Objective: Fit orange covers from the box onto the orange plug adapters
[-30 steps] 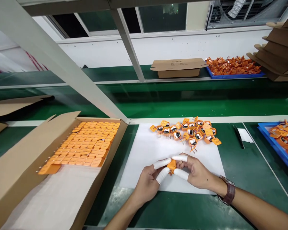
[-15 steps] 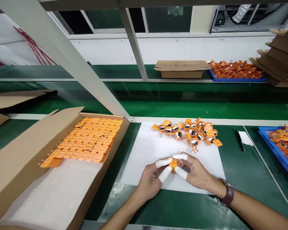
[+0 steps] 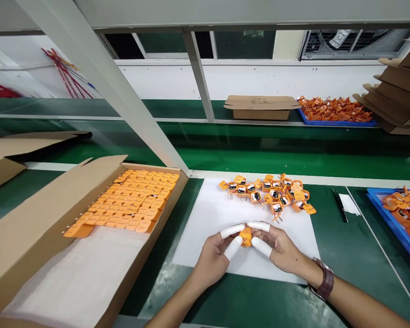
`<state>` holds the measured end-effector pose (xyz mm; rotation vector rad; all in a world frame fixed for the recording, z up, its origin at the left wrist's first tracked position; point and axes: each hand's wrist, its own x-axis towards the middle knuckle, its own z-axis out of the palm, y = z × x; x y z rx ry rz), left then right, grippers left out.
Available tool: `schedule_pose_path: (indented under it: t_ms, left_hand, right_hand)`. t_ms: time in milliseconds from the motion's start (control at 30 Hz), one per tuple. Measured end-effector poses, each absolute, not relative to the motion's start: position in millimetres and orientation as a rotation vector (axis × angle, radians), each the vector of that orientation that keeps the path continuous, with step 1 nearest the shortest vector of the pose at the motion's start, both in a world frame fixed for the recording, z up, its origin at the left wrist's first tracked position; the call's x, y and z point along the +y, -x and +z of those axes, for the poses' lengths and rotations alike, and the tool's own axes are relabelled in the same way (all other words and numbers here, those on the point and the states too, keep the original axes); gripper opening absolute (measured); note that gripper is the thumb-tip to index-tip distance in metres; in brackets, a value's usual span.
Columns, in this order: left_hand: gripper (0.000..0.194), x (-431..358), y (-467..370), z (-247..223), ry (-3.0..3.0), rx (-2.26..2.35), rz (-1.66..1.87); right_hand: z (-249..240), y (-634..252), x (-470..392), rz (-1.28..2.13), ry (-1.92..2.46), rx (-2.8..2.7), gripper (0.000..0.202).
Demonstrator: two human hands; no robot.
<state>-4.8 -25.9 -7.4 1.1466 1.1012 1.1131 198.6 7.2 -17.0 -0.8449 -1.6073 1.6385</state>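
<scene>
Through the head camera I look down on a glossy green bench (image 3: 348, 255). At the near middle, a small, rounded orange plastic casing (image 3: 246, 237) is held just above a large white paper sheet (image 3: 201, 232). The left hand (image 3: 212, 259) has thumb and forefinger clamped on its left side; the right hand (image 3: 285, 250) is likewise closed on it from the right. I judge that this two-sided hold keeps so small a piece steady and turnable. White finger covers (image 3: 233, 231) sheathe the gripping fingertips, probably to spare the surface from marks.

Beyond the fingers, a loose cluster of open orange casings with dark insides and metal pins (image 3: 274, 194) lies along the sheet's far edge, apparently so they are within easy reach. To the left, a shallow brown cardboard box (image 3: 132, 271) holds flat orange pieces (image 3: 133, 200) in tight rows, likely packed close to stop shifting; white lining shows in its near part. To the right, a blue plastic tray (image 3: 392, 225) bears a heap of orange parts.
</scene>
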Motion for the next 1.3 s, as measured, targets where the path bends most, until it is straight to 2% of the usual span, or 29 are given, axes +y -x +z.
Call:
schedule_pose_path:
  t_ms: [133, 267, 333, 567, 700, 833, 967, 1100, 1200, 1300]
  left_hand:
    - [0.037, -27.1, 8.4, -4.9, -1.157, 1.039, 1.049]
    - [0.057, -30.1, 7.6, -14.4, -1.229, 1.011, 1.035]
    - [0.059, -31.1, 5.7, -21.7, -1.329, 1.069, 1.077]
    - [0.04, -28.4, 2.8, -24.3, -1.454, 1.163, 1.123]
    - [0.037, -27.2, 2.2, -15.7, -1.457, 1.17, 1.217]
    - [0.037, -32.5, 14.4, 3.9, -1.584, 1.31, 1.33]
    - [0.037, -50.1, 58.0, 45.4, -1.812, 1.665, 1.355]
    - [0.037, -66.3, 144.5, 78.8, -1.741, 2.196, 1.334]
    - [0.048, -66.9, 218.7, 80.0, -1.615, 2.538, 1.042]
    - [0.044, -61.6, 268.1, 67.2, -1.522, 2.669, 0.687]
  right_hand:
    - [-15.4, -198.6, 9.0, 1.665, 0.872, -1.571, 0.041]
    - [-19.1, -198.0, 9.0, 1.636, 0.925, -1.562, 0.04]
    - [-22.1, -197.9, 8.2, 1.616, 0.964, -1.576, 0.041]
    - [-21.7, -197.8, 9.2, 1.579, 0.937, -1.621, 0.038]
    - [-16.3, -198.1, 8.4, 1.54, 0.929, -1.682, 0.036]
    - [-25.3, -201.1, 7.5, 1.457, 1.033, -1.656, 0.044]
    - [-42.5, -204.7, 9.6, 1.458, 1.077, -1.65, 0.047]
    - [-52.0, -206.2, 8.9, 1.459, 1.097, -1.597, 0.048]
    - [-52.0, -206.6, 11.4, 1.464, 1.129, -1.626, 0.049]
    - [-50.4, -208.5, 15.8, 1.519, 1.105, -1.654, 0.046]
